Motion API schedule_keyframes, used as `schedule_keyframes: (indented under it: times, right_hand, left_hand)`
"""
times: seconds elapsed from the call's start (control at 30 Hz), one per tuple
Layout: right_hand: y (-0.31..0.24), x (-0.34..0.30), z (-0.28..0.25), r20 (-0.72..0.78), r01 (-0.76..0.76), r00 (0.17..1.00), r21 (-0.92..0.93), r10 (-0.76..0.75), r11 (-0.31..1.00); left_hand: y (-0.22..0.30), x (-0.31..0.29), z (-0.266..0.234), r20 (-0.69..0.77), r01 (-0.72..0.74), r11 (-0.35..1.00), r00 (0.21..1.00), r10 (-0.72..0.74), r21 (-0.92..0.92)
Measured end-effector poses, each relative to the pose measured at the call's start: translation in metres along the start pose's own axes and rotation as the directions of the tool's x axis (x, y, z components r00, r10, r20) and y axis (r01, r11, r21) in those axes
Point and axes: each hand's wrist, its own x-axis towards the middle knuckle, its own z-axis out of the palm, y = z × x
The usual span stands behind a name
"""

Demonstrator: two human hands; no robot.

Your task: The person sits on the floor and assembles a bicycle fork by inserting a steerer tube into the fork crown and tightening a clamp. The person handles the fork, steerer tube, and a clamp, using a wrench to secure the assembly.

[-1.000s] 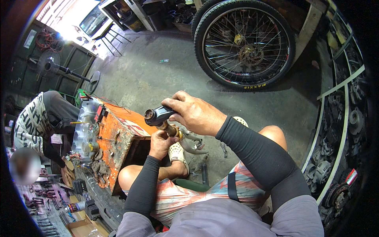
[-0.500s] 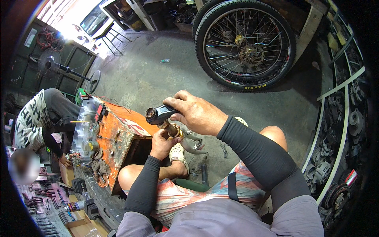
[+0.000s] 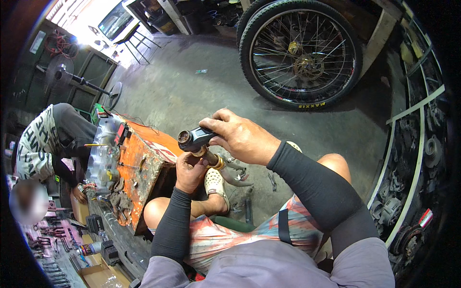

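Gripping right hand (image 3: 241, 138): black clamp-like part (image 3: 196, 139).
Left hand (image 3: 189, 172): half-curled against brass-coloured tube (image 3: 209, 156); cannot tell whether gripping.

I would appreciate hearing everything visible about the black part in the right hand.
The black part is short and thick, seemingly metal, with a paler panel. Its round, brown-centred end sits at the top of a gold-brown tube; the right hand grips its other end; the left hand is just below.
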Motion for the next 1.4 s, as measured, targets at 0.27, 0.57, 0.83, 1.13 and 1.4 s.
schedule_keyframes:
  times: [0.27, 0.57, 0.83, 1.13, 1.4]
  right_hand:
    - [-0.005, -0.002, -0.005, 0.033, -0.003, 0.999, 0.009, 0.003, 1.0]
    - [-0.007, -0.001, -0.013, 0.077, -0.043, 0.996, 0.003, 0.043, 0.999]
    - [0.003, 0.001, -0.044, 0.098, -0.147, 0.984, -0.049, 0.151, 0.988]
    - [0.011, -0.007, -0.06, 0.128, -0.214, 0.967, -0.059, 0.22, 0.975]
    - [0.011, -0.002, -0.057, 0.129, -0.214, 0.967, -0.068, 0.221, 0.975]
  left_hand:
    - [0.014, -0.004, -0.013, 0.063, -0.013, 1.0, 0.998, 0.011, 0.017]
    - [0.019, 0.008, -0.011, 0.169, -0.041, 0.996, 0.985, 0.028, 0.079]
    - [-0.026, 0.007, 0.018, 0.264, 0.1, 0.93, 0.943, -0.202, 0.354]
    - [-0.022, 0.016, 0.04, 0.193, 0.167, 0.947, 0.955, -0.224, 0.273]
    - [-0.026, 0.02, 0.04, 0.187, 0.236, 0.946, 0.942, -0.279, 0.222]
